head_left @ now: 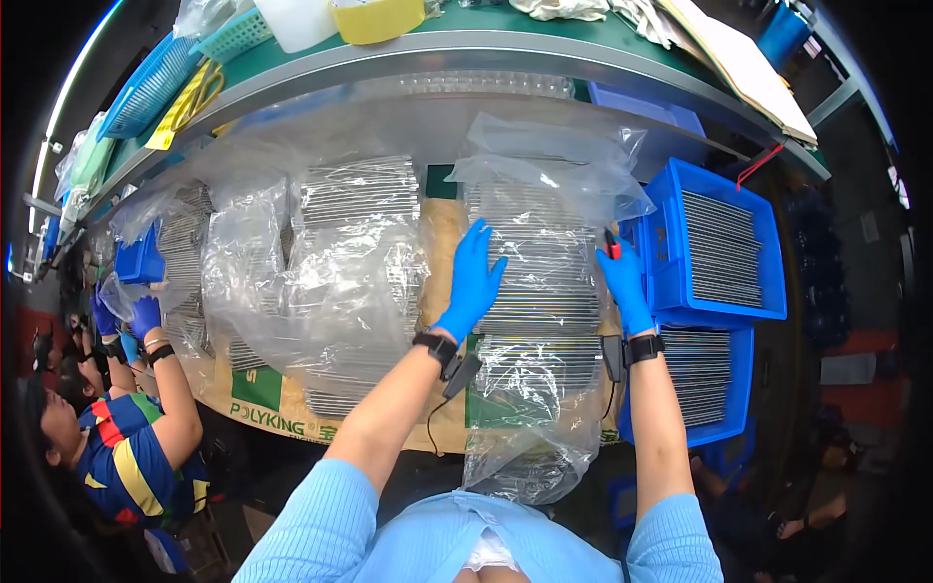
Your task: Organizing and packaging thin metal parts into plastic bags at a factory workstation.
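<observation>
In front of me lies a stack of thin metal rods [536, 262] under a clear plastic bag [544, 403], whose loose ends spread at the far and near sides. My left hand [471, 280], in a blue glove, is at the left edge of the stack with fingers stretched and thumb apart, holding nothing. At the right edge is my right hand [627, 289], also gloved. Its fingers are closed on a small red-and-black pen-like tool [612, 245], whose exact kind I cannot make out. Both wrists wear black straps with small boxes.
More bagged rod stacks [358, 253] lie to the left on brown paper [442, 233]. Two blue bins [773, 291] of rods stand at the right. A green shelf [466, 21] with a metal edge crosses the far side. A co-worker's purple-gloved hand [146, 316] is at far left.
</observation>
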The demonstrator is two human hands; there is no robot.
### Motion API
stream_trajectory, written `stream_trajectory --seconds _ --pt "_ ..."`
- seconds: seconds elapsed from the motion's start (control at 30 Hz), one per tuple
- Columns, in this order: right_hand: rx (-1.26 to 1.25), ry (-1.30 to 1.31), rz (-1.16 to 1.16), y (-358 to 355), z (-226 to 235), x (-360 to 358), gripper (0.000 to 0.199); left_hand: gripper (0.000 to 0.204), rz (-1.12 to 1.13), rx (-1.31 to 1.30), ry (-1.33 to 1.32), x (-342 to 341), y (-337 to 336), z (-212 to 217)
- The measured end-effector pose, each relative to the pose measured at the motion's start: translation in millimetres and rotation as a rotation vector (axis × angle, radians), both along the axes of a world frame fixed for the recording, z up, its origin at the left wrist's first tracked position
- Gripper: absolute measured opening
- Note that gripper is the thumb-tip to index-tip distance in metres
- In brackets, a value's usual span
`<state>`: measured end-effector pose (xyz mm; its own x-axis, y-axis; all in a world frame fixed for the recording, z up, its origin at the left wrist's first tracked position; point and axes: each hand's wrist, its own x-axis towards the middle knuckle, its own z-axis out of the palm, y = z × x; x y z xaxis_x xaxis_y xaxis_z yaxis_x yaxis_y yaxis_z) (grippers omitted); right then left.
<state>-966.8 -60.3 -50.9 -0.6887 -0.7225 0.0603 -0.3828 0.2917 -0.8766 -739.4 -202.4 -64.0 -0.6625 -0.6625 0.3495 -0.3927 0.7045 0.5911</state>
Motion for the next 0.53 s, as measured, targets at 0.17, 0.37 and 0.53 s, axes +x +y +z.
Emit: stream_trajectory --seconds 0.17,0.37,0.53 --pt "0.080 -0.180 -0.050 25.0 0.0 11.4 0.018 0.047 0.325 0.628 0.255 1.9 28.5 11.9" --pt "0.224 -0.303 0.097 91.9 20.0 65.4 0.024 0.023 -0.401 0.659 -0.032 59.7 80.7 6.5" --pt "-0.028 -0.534 0.055 151.9 14.9 94.9 0.033 0.025 -0.517 0.322 -0.347 103.8 133.2 -0.2"
